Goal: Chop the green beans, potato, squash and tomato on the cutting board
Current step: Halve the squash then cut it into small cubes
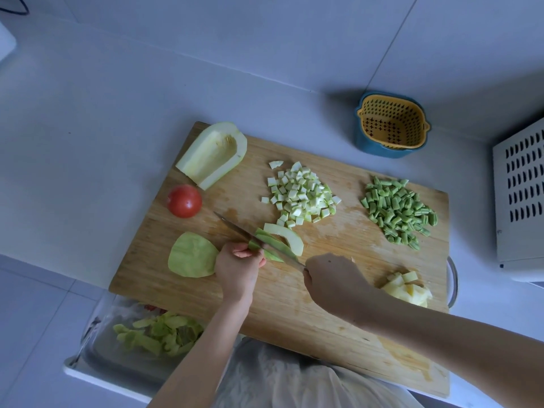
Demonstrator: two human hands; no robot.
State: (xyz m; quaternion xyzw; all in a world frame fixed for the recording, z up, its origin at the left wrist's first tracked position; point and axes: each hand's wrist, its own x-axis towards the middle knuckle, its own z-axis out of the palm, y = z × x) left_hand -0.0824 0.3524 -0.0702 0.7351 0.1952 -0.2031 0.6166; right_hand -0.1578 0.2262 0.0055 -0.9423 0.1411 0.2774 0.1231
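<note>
Squash slice is held near the middle of the cutting board, its green end pinched in the curled fingers of the left hand, and the knife is laid across it, the handle wrapped tight in the right hand. Diced squash is piled just behind the slice, chopped green beans are heaped at the far right, potato chunks are stacked by the right wrist, and the whole tomato, a hollowed squash half and a green-skinned piece are lined up along the left edge.
</note>
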